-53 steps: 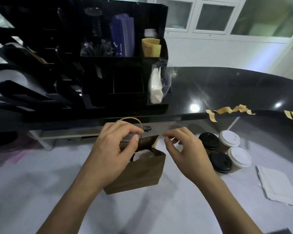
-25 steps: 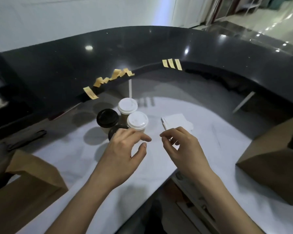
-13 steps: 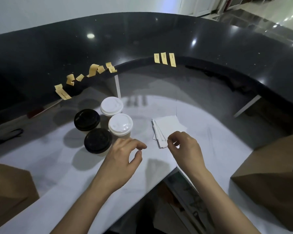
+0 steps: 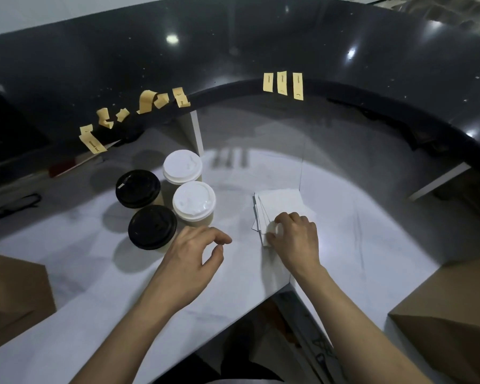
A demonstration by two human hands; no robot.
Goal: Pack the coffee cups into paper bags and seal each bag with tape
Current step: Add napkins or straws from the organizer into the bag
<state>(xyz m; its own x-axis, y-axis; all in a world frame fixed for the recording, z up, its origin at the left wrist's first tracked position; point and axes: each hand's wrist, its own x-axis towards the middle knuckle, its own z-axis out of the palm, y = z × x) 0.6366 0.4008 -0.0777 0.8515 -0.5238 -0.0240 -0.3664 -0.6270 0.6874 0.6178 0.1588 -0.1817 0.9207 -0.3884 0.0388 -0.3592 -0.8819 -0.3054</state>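
Here, the right hand point(image 4: 294, 236) pinches the near corner of the napkins point(image 4: 283, 202) between curled fingers and thumb, while the left hand point(image 4: 190, 256) hovers with fingers loosely apart, holding nothing, the four lidded cups point(image 4: 193, 200) just beyond its fingertips.

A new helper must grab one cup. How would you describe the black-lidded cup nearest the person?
On the white worktop below the curved black counter, four lidded cups cluster left of a napkin stack. The wanted cup is the nearest one, just beyond the left hand. Its lid is black, unlike the two white lids, and the other black-lidded cup stands behind it.
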